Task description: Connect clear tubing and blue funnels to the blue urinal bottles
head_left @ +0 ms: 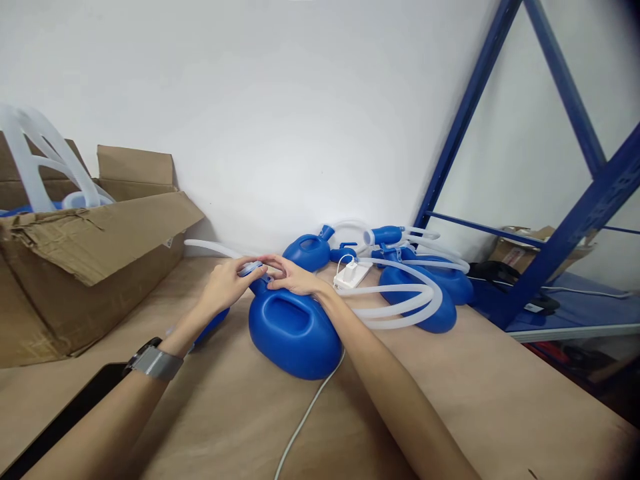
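A blue plastic urinal bottle (pixel 295 340) with a handle opening rests on the table in front of me, its neck tilted up to the left. At the neck, a pale translucent cap (pixel 250 268) shows between my fingers. My left hand (pixel 227 287) is closed on this cap from the left, thumb along its near side. My right hand (pixel 293 275) curls around the neck, thumb on the near side and fingers over the far side. A whitish tube (pixel 213 247) extends left from behind the hands. Part of another blue object (pixel 213 328) shows behind my left wrist.
An open cardboard box (pixel 100 280) with translucent tubes stands left. More blue bottles (pixel 310 253) and coiled tubes (pixel 425 300) lie at the back right around a white power strip (pixel 353 274). A white cable (pixel 310 407) crosses the table. A blue metal rack (pixel 565 227) stands right.
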Tool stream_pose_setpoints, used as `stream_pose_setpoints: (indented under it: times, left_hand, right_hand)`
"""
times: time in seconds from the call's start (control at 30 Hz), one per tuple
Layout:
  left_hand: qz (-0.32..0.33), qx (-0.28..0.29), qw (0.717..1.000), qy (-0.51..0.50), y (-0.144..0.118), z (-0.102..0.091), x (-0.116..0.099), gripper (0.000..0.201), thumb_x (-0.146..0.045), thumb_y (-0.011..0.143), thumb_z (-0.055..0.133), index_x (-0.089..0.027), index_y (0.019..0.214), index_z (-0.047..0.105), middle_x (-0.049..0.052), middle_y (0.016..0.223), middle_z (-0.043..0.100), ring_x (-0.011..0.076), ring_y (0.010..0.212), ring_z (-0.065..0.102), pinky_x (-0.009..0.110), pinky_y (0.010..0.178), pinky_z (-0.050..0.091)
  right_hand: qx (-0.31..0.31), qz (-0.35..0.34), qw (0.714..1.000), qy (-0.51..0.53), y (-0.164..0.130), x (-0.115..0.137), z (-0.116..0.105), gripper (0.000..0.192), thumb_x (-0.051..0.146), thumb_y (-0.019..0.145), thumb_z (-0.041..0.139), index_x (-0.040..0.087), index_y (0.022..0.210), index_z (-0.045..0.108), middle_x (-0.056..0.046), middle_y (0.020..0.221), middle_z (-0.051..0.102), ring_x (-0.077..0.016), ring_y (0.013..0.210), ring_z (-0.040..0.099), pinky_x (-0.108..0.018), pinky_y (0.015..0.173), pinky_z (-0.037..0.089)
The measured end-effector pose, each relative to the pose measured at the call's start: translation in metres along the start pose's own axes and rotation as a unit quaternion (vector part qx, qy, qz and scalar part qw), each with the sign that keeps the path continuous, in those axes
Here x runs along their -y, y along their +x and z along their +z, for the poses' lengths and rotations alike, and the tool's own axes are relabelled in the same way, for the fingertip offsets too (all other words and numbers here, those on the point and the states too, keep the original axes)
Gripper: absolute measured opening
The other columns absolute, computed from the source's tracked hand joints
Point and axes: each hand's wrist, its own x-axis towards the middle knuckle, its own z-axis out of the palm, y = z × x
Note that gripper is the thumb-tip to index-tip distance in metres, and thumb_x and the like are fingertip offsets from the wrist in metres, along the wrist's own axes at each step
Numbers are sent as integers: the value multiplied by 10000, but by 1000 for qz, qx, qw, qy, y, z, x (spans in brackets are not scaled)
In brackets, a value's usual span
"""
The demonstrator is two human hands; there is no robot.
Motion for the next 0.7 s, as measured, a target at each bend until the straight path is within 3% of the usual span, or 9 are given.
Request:
stream_pose_setpoints:
  times: [0.2,0.57,0.7]
  left_hand:
    - [13,4,1000,19,0,-1,0,594,-669,815,569,-268,1190,798,56,843,791,290,804,700,358,792,518]
    - [18,6,999,36,1,0,0,583,-668,837,552,-278,1204,782,54,870,792,286,821,710,345,766,510]
    - [16,6,999,38,-1,1,-2,560,-656,853,541,-286,1204,773,66,939,798,297,855,717,358,774,511]
  right_hand:
    - [5,27,1000,15,3,-1,-2,693,89,721,758,237,1367,556,-100,1595,503,-236,1516,431,-383,1174,455]
    - [6,18,1000,-5,2,1,-1,653,79,757,709,258,1373,582,-60,1635,459,-205,1557,360,-384,1245,363]
    - [2,22,1000,-8,2,2,0,713,10,710,650,263,1372,580,-50,1626,470,-201,1547,377,-374,1230,384]
